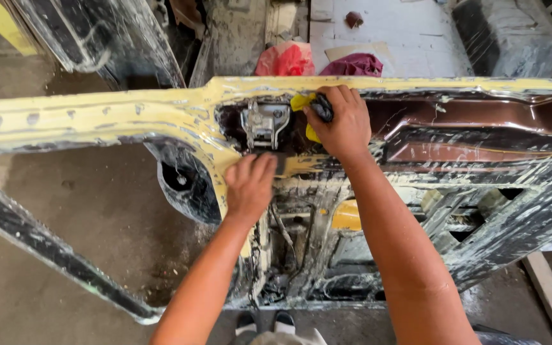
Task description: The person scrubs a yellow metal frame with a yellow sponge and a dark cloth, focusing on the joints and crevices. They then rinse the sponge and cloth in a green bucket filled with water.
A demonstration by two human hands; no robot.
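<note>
**Two hands at a stripped car door**

One car door [129, 118], sanded and smeared with yellow filler, is stood on edge across the scene. Its latch [264, 122] is seen in a recess near the middle. The left hand [248, 186] is pressed flat just below the latch, fingers together. A dark pad [322, 107] and yellow cloth [301, 102] are pinched by the right hand [343, 124], just right of the latch.

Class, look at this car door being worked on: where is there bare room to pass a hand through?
The window opening, bordered by the yellow top edge and dark frame, is free. It is crowded around the latch, where the left hand and right hand work.
</note>
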